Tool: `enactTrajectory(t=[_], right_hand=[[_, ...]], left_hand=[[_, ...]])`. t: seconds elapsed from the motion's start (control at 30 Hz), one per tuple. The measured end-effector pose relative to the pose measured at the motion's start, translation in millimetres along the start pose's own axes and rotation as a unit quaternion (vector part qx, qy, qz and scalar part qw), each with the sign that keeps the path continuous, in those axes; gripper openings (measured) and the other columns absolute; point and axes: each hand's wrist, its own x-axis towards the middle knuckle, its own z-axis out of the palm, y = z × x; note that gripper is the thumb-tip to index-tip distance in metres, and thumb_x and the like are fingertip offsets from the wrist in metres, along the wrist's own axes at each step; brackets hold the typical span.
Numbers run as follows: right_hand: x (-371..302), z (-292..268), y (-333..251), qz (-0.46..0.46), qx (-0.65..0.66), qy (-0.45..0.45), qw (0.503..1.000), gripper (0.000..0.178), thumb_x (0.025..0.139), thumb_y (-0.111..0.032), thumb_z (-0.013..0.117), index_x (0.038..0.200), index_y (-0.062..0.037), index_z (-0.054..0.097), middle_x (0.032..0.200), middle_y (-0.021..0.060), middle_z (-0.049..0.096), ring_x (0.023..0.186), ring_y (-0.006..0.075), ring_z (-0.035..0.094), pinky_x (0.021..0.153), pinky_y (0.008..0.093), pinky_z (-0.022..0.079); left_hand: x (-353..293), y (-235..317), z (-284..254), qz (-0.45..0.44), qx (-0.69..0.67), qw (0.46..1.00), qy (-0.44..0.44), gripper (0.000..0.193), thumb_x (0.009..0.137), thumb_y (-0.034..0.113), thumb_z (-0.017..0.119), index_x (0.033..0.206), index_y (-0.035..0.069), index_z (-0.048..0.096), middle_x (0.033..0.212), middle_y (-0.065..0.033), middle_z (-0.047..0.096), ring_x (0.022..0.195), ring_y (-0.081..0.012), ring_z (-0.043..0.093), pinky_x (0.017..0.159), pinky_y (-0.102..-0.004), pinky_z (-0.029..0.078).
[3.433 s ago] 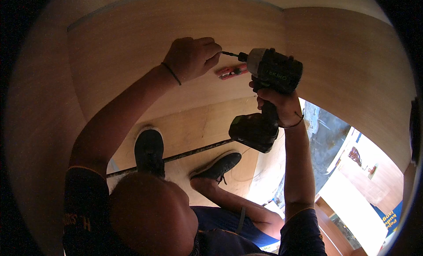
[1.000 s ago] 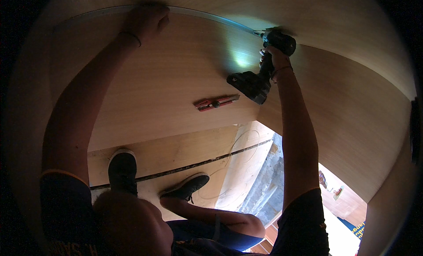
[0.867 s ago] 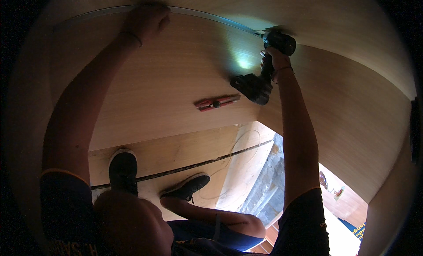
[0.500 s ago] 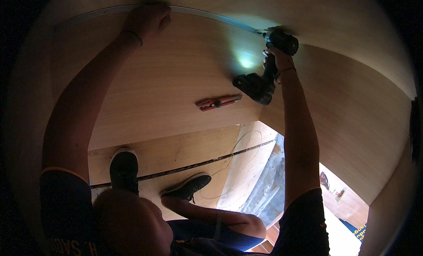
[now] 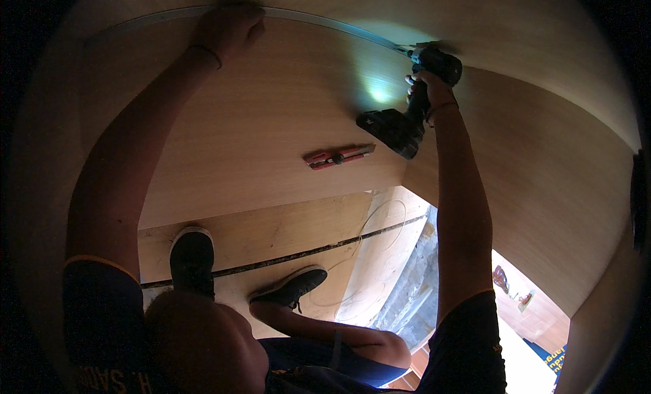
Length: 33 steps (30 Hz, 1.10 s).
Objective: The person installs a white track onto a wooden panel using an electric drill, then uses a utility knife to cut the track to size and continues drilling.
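Note:
A thin metal strip [image 5: 319, 20] runs along the seam where the wood-grain panel [image 5: 258, 116] meets the board behind it. My left hand [image 5: 234, 29] is closed against the strip, fingers curled and partly hidden in shadow. With my right hand [image 5: 432, 89] I grip a black cordless drill [image 5: 395, 131] by its handle. Its tip points left and meets the right end of the strip, near the corner; the exact contact is too small to make out. The drill's lamp casts a bright spot on the panel. A red utility knife [image 5: 339, 156] lies on the panel below the drill.
Wood-grain side panels [image 5: 536, 143] close in on the right. Below the panel edge is a worn board floor [image 5: 271, 224] with a dark gap [image 5: 298, 257] and a thin looped cord [image 5: 359, 238]. My dark shoes [image 5: 192, 258] rest there. Bright openings show at lower right.
Almost nothing differs. The drill's battery end has tilted slightly upward, with the right hand shifting a touch to the right. The left hand stays on the strip.

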Motion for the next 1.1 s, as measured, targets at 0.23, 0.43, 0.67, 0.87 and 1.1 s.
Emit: enactTrajectory(t=[0.23,0.43,0.67,0.87,1.1], right_hand=[[6.6,-6.1,3.7,-0.007,0.012,-0.037,0.999,0.021,0.075,-0.013,0.060,0.090,-0.0046,0.048,0.075,0.0064,0.055,0.056,0.0144,0.052,0.052,0.0310,0.048],[2.3,-4.1,4.3,0.004,0.043,-0.038,0.998,0.020,0.075,-0.013,0.060,0.088,-0.0058,0.048,0.074,0.0059,0.054,0.056,0.0142,0.052,0.053,0.0299,0.047],[2.8,-0.1,-1.0,0.027,0.020,-0.027,0.999,0.019,0.076,-0.012,0.059,0.089,-0.0063,0.047,0.072,0.0062,0.053,0.056,0.0150,0.052,0.053,0.0307,0.047],[3.8,-0.7,-1.1,0.011,0.003,-0.037,0.999,0.018,0.078,-0.013,0.059,0.089,-0.0056,0.047,0.072,0.0067,0.054,0.056,0.0164,0.053,0.052,0.0323,0.047],[9.0,-2.1,1.9,0.009,0.024,-0.036,0.999,0.017,0.078,-0.013,0.058,0.088,-0.0061,0.047,0.076,0.0090,0.056,0.053,0.0164,0.051,0.052,0.0324,0.047]], left_hand=[[-0.2,1.9,-1.5,0.006,-0.010,1.000,0.013,0.011,0.081,0.018,0.055,0.077,0.008,0.056,0.078,-0.0096,0.063,0.075,-0.0294,0.062,0.066,-0.0421,0.049],[-0.4,-4.1,4.3,0.026,0.003,1.000,0.001,0.009,0.080,0.015,0.057,0.084,0.006,0.055,0.082,-0.0130,0.060,0.079,-0.0325,0.060,0.068,-0.0426,0.049],[0.0,-4.9,2.5,0.020,-0.030,0.998,-0.043,0.009,0.079,0.012,0.058,0.083,0.005,0.054,0.081,-0.0143,0.059,0.077,-0.0342,0.059,0.067,-0.0428,0.048],[-0.4,-3.8,4.3,0.015,-0.041,0.999,-0.017,0.009,0.079,0.013,0.058,0.083,0.005,0.054,0.081,-0.0147,0.059,0.077,-0.0344,0.059,0.067,-0.0428,0.048],[-3.6,-4.7,10.9,0.016,-0.014,1.000,0.012,0.011,0.081,0.015,0.057,0.084,0.006,0.054,0.085,-0.0144,0.059,0.080,-0.0343,0.059,0.070,-0.0441,0.048]])
